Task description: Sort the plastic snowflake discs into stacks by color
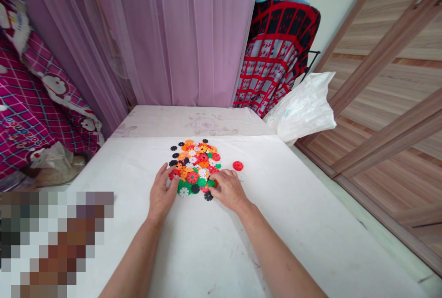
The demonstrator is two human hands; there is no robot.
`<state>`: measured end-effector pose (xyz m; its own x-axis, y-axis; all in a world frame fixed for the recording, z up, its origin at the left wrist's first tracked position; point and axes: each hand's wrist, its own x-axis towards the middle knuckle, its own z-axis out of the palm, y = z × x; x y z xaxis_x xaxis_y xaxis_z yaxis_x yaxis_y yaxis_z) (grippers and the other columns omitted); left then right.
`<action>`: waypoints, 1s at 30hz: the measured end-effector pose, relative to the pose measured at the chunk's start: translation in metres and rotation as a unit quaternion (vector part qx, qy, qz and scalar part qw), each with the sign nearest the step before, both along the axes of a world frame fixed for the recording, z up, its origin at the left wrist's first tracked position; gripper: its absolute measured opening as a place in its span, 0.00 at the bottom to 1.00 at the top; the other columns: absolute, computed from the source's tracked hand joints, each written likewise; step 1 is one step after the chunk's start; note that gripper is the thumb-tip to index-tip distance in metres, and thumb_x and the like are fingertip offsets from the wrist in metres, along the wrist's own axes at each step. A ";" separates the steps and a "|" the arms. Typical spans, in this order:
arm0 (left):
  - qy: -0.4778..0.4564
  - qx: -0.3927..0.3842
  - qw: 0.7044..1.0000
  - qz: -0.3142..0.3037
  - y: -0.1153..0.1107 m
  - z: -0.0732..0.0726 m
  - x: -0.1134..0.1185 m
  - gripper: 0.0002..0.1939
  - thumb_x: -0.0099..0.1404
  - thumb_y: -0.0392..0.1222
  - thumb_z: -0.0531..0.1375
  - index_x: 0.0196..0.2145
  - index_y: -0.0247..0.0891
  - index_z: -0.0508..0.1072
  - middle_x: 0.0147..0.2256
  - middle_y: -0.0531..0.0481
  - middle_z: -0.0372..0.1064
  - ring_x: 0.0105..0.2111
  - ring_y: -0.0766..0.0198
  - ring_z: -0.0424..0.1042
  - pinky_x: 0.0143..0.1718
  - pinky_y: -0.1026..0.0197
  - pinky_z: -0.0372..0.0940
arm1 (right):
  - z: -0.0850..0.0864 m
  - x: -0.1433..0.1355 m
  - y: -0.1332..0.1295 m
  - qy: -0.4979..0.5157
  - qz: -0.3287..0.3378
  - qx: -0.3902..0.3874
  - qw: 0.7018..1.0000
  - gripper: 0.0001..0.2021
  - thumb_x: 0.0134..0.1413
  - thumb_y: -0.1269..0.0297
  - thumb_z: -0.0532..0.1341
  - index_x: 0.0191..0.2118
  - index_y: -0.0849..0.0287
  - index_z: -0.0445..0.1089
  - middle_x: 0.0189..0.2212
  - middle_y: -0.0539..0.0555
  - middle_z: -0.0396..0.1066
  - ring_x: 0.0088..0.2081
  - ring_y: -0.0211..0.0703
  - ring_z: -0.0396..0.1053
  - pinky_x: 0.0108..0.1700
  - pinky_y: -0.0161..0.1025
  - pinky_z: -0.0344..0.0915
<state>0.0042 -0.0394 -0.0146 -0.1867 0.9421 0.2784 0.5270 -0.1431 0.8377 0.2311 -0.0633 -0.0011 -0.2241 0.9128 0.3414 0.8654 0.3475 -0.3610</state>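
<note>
A heap of notched plastic snowflake discs (200,162) in red, orange, green, white and black lies on the white-covered table between my hands. At the heap's left edge, my left hand (163,192) rests with thumb and fingers apart, next to a red disc (175,174). My right hand (228,189) is at the lower right edge, its fingers curved and the thumb apart from them. A green disc (212,183) shows by those fingertips, and a black disc (208,195) lies just below. Off to the right sits a single red disc (238,166), with a pale disc partly hidden near my right hand.
The table (293,224) has a flowered strip (203,124) at its far end. A white plastic bag (305,107) stands at its right corner, before a red-patterned cloth (272,54). Purple curtains (186,35) hang behind; wooden doors (390,118) are at right. The lower left is pixelated.
</note>
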 end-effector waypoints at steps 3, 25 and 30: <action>0.002 0.001 1.000 0.001 0.001 -0.001 -0.001 0.18 0.62 0.50 0.57 0.48 0.44 0.74 0.60 0.45 0.61 0.54 0.55 0.68 0.35 0.62 0.71 | 0.005 0.018 0.010 0.027 -0.040 0.021 0.999 0.09 0.50 0.67 0.63 0.40 0.53 0.71 0.37 0.52 0.74 0.43 0.46 0.66 0.47 0.42 0.56; -0.016 0.008 1.000 0.011 0.003 -0.008 -0.001 0.17 0.63 0.48 0.57 0.48 0.43 0.74 0.59 0.44 0.62 0.55 0.54 0.67 0.34 0.63 0.72 | 0.017 0.065 0.092 -0.049 -0.184 -0.007 0.982 0.12 0.60 0.65 0.54 0.36 0.55 0.76 0.40 0.53 0.76 0.42 0.44 0.69 0.44 0.37 0.60; -0.032 0.007 0.999 0.010 0.003 -0.006 0.001 0.16 0.62 0.47 0.57 0.47 0.43 0.75 0.59 0.45 0.62 0.55 0.55 0.66 0.35 0.63 0.72 | 0.008 0.026 0.007 -0.014 -0.026 0.034 0.999 0.10 0.59 0.63 0.57 0.31 0.54 0.75 0.30 0.50 0.74 0.35 0.40 0.67 0.43 0.37 0.58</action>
<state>0.0048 -0.0361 -0.0209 -0.2230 0.9341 0.2787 0.4753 -0.1454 0.8677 0.2572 -0.0562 0.0066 -0.1870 0.8987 0.3967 0.8929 0.3239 -0.3128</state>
